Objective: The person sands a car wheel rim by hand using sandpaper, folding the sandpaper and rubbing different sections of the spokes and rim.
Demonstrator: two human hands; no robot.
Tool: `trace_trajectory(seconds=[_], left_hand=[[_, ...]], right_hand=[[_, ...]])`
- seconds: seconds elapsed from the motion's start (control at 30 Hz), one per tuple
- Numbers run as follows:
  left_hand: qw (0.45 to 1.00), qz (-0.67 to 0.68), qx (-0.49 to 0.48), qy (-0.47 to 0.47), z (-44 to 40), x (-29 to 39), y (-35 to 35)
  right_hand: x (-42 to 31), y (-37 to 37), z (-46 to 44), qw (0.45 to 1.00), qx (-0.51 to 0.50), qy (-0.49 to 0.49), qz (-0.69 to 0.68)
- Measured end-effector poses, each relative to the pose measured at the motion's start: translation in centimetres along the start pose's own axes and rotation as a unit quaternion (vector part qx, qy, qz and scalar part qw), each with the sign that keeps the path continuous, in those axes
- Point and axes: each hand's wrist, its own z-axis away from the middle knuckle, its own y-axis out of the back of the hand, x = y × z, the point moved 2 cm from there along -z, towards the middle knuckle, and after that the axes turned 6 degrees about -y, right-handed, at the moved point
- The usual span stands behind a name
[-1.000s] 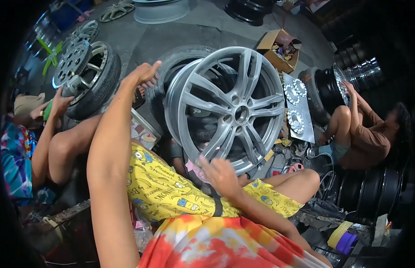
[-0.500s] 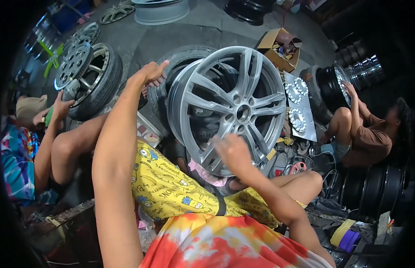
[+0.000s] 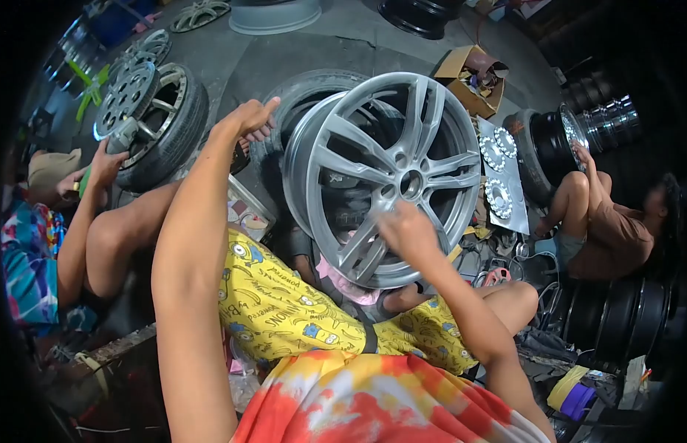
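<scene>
A large grey alloy wheel (image 3: 343,166) with paired spokes stands tilted in front of me, its hub facing me. My right hand (image 3: 406,227) is over the lower spokes just below the hub; its fingers are smeared by motion, and anything in them is hidden. Left of the wheel, my left hand (image 3: 256,120) is held out with the thumb stretched and the fingers loosely apart, with nothing visible in it. Behind the wheel lies a tire (image 3: 314,80). Pink cloth (image 3: 347,284) is beneath the wheel's lower rim.
On the left, a person's hand (image 3: 107,162) holds a grey tool at a round wheel cover (image 3: 127,100), beside a tire (image 3: 181,133). Another person (image 3: 613,240) sits on the right by a black rim (image 3: 548,140). A cardboard box (image 3: 462,83) and chrome rings (image 3: 498,198) lie beyond the wheel.
My right hand has moved up the spokes from near the lower rim toward the hub. The view has shifted slightly. My left hand keeps much the same pose beside the wheel.
</scene>
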Motion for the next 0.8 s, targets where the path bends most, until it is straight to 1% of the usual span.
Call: trace_trajectory(seconds=[0.03,0.1,0.13,0.17,0.23,0.33,0.37,0.43,0.47,0.5,0.57,0.63,0.7,0.73,0.8], left_hand=[[1.000,0.001,-0.002,0.002,0.0,0.2,0.3],[1.000,0.001,0.012,0.000,0.4,0.6,0.6],[1.000,0.002,0.016,-0.002,0.5,0.6,0.3],[1.000,0.003,0.016,-0.002,0.4,0.7,0.3],[1.000,0.004,0.010,-0.004,0.6,0.1,0.5],[1.000,-0.009,0.002,0.009,0.3,-0.5,0.5],[1.000,-0.011,0.000,0.004,0.2,-0.5,0.5],[1.000,0.005,0.006,0.008,0.4,-0.9,0.7],[1.000,0.007,0.005,0.013,0.6,-0.8,0.7],[1.000,0.006,0.005,0.013,0.6,-0.8,0.8],[1.000,0.001,0.011,0.012,0.4,-0.8,0.6],[1.000,-0.014,0.006,0.009,-0.4,-1.1,0.5],[0.999,-0.033,0.002,0.002,-0.7,-0.2,0.5],[1.000,-0.027,-0.005,0.008,-0.4,0.1,0.4],[1.000,-0.020,-0.011,0.009,0.2,0.7,0.1]], right_hand=[[0.6,0.9,-0.8,0.997,0.069,-0.006,0.044],[-1.2,-1.0,0.5,0.999,0.041,0.025,-0.023],[-3.5,-1.3,2.0,0.998,0.006,0.051,-0.030],[-5.1,-2.4,3.2,0.991,-0.004,0.101,-0.088],[-5.2,-1.1,3.2,0.988,0.016,0.133,-0.080],[-1.4,0.4,1.3,0.999,0.035,-0.016,-0.003],[-1.6,0.2,1.6,0.999,0.038,-0.019,-0.001],[-3.5,-1.1,3.0,0.995,-0.023,-0.015,-0.094],[-5.4,-1.6,3.9,0.991,-0.019,-0.027,-0.132],[-7.0,-2.3,4.7,0.977,-0.062,-0.092,-0.184],[-9.2,-3.6,4.0,0.955,-0.043,-0.163,-0.244],[-10.2,-3.6,0.3,0.914,0.017,-0.187,-0.360],[-10.6,-2.5,-5.0,0.904,0.065,-0.186,-0.380],[-10.7,-2.7,-6.0,0.901,0.071,-0.191,-0.383],[-10.7,-2.6,-7.2,0.901,0.154,-0.157,-0.374]])
